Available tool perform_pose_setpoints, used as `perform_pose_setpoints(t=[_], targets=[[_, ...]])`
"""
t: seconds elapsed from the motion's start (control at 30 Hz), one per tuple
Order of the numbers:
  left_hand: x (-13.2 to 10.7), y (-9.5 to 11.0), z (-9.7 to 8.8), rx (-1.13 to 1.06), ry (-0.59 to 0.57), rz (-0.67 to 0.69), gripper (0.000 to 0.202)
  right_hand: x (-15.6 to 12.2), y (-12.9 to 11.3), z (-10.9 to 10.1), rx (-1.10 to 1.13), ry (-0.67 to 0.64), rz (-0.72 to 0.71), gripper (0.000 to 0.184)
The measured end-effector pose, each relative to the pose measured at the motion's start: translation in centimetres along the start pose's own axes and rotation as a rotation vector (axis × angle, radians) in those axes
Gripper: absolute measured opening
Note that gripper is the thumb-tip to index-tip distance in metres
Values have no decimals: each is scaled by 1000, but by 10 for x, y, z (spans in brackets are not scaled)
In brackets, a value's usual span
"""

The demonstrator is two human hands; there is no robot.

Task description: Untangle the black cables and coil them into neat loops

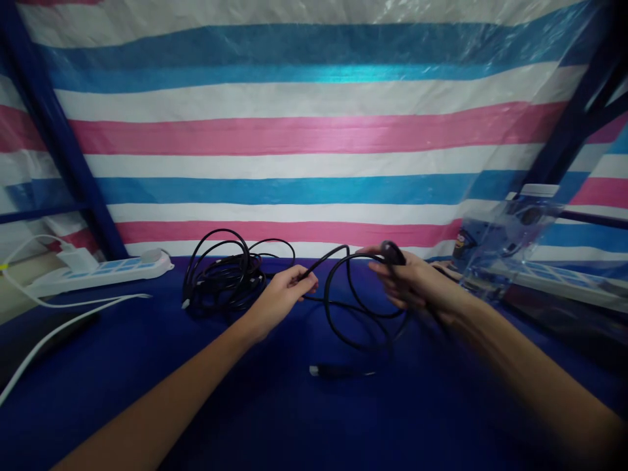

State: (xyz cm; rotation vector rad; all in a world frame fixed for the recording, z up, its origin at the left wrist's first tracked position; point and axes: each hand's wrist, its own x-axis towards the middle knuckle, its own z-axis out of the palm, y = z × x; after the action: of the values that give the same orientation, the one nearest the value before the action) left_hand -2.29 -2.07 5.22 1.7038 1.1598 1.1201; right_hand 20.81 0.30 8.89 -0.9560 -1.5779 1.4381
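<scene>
Pinching the black cable (324, 257) between the thumb and curled fingers, the left hand (284, 292) reaches in over the blue tabletop (275, 418). The cable emerges on the far side of these fingertips, rises to a bend, then drops into loose loops between the two hands. The right hand (417, 281) has its fingers bent around part of the loops, at their right side; a thick black section sits against the thumb side, the loops lie ahead of and below the fingertips, and a dark length trails beneath the palm. Blur hides how tightly these fingers press, so I cannot tell. Below the loops, near the tabletop, is a black plug (338, 371) with a pale tip pointing left.

Just beyond the left hand lies a tangled pile of black cables (230, 284). Farther left, a white power strip (112, 269) carries a white charger (81, 260). A clear plastic container (510, 235) stands beyond the right hand, before a striped plastic sheet (314, 137).
</scene>
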Motion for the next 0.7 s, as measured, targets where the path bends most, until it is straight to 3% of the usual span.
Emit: perform_pose_setpoints(t=[0.07, 0.13, 0.27, 0.37, 0.47, 0.57, 0.7], targets=[[-2, 2, 0, -208, -108, -24, 34, 7, 7, -2, -86, 143, -93, 33], [-3, 2, 0, -299, -134, -49, 42, 11, 9, -4, -106, 270, -234, 30], [-7, -5, 8, -331, -39, -234, 40, 5, 1, -2, 53, 358, -501, 20], [-9, -4, 19, -390, -118, -304, 44, -3, -10, 1, 194, 408, -581, 9], [-8, 0, 27, -296, 6, -126, 45, -6, -18, -3, 323, 398, -550, 6], [-6, 5, 26, -294, 146, 72, 69, -6, -21, -12, 407, 372, -440, 10], [-12, 14, 20, -494, -9, 230, 80, -2, -16, -7, 304, 238, -149, 13]])
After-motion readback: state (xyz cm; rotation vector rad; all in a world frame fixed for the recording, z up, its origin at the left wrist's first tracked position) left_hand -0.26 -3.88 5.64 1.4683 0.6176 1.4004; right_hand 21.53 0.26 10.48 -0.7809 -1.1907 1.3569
